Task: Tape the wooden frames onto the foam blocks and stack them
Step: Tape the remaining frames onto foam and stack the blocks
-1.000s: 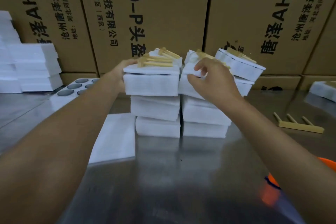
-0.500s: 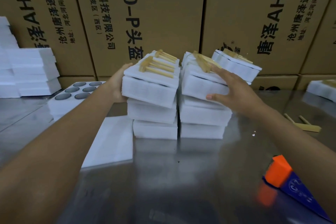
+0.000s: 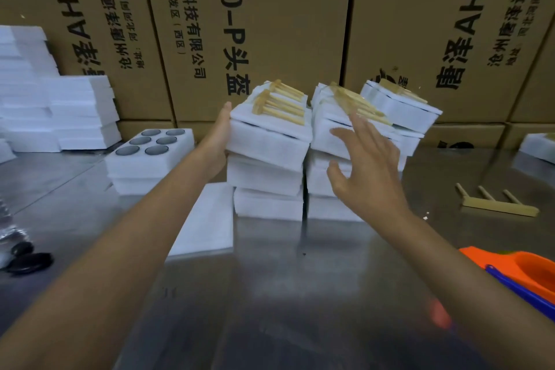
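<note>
Left hand: flat against the left side of the top foam block on the left stack, fingers straight and reaching up to its upper edge. This is a pressing contact, not a closed grip; whether the thumb curls beneath the block cannot be told. The likely purpose is to steady or square the tilted block on the two below.

Right hand: open, fingers spread, in front of the right stack. Whether it touches the foam cannot be told. Its spread posture suggests either release or a readiness to catch.

Top foam block: sits askew, near edge lower than far edge, so its upper face tips toward the camera. A wooden frame lies on that face. Its prongs run roughly left to right and slightly toward the camera; the crossbar sits at the left end, under what appears to be tape.

Right stack: touching or just beside the left one, also topped by a tilted block with frame.

Bench: metal. A loose frame lies untaped well to the right, prongs pointing away. An orange tape dispenser sits at the near right. A foam tray with round holes stands to the left.

Judgement: stacking step in hand; further taping remains.
</note>
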Action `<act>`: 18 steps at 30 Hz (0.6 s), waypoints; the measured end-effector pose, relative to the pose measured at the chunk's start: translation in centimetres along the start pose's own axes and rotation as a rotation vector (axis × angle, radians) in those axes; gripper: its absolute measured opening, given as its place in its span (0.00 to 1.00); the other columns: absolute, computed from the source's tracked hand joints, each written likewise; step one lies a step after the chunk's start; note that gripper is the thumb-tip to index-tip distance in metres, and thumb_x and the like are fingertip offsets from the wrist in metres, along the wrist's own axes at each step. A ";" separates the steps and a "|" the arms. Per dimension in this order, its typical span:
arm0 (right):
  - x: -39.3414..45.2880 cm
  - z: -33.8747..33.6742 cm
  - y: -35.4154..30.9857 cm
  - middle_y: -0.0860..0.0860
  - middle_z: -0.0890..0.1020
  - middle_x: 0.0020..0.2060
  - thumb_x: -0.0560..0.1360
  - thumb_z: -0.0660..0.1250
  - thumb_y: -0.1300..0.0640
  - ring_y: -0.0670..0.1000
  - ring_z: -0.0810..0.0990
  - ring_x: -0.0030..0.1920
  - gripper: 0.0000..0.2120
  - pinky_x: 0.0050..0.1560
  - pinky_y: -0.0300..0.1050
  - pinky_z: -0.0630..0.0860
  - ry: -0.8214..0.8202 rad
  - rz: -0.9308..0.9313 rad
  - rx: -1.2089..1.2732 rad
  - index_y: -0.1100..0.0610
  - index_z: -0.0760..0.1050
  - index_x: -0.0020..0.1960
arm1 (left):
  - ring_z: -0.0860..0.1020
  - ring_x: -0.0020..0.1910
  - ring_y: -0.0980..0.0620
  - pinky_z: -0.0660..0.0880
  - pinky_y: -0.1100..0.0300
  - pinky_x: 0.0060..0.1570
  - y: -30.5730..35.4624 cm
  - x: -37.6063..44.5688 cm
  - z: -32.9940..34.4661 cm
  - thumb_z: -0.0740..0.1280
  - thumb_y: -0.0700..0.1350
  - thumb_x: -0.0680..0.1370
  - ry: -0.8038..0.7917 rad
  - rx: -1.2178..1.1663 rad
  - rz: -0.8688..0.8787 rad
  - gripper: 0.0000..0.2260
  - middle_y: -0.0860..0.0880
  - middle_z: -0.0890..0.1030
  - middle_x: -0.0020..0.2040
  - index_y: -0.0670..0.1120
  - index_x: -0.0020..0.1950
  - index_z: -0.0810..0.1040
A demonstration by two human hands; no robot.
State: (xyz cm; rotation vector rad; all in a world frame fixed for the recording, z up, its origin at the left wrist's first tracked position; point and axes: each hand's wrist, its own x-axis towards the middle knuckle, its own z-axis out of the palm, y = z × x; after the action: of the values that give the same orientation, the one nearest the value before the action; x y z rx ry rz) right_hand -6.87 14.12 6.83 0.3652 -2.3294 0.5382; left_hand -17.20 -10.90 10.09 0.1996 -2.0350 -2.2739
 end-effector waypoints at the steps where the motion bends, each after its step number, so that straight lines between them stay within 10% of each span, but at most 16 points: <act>1: -0.8 0.2 -0.6 0.51 0.59 0.79 0.77 0.66 0.57 0.51 0.52 0.79 0.23 0.75 0.53 0.50 -0.019 -0.022 0.054 0.52 0.69 0.71 | 0.81 0.56 0.50 0.77 0.52 0.57 -0.1 0.1 -0.7 0.54 0.66 0.81 -0.020 -0.013 -0.005 0.23 0.49 0.84 0.56 0.54 0.61 0.79; 8: -6.2 4.3 -1.9 0.49 0.80 0.59 0.75 0.66 0.60 0.50 0.73 0.64 0.13 0.66 0.46 0.69 -0.209 -0.037 0.216 0.54 0.79 0.59 | 0.72 0.69 0.40 0.71 0.50 0.64 -4.0 0.2 -6.5 0.59 0.41 0.82 0.351 0.354 0.067 0.17 0.40 0.73 0.70 0.41 0.70 0.72; 14: -8.1 9.8 -1.2 0.52 0.69 0.73 0.80 0.61 0.54 0.52 0.64 0.73 0.16 0.71 0.42 0.59 -0.540 0.139 0.159 0.55 0.73 0.66 | 0.68 0.70 0.37 0.69 0.46 0.65 -6.3 1.5 -10.3 0.63 0.40 0.79 0.418 0.879 0.083 0.21 0.38 0.69 0.71 0.44 0.73 0.68; 18: -8.0 12.6 -1.3 0.51 0.68 0.67 0.80 0.58 0.49 0.56 0.73 0.62 0.14 0.63 0.50 0.70 -0.525 0.158 0.078 0.56 0.74 0.58 | 0.59 0.76 0.40 0.65 0.42 0.69 -5.8 3.7 -12.3 0.68 0.42 0.77 0.376 1.327 0.149 0.31 0.41 0.61 0.76 0.45 0.78 0.60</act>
State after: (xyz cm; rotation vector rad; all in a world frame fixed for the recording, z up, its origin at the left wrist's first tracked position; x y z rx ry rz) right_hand -7.96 7.90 -6.75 0.3965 -2.8668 0.6732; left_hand -18.84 -22.84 2.81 0.4537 -2.7536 -0.4298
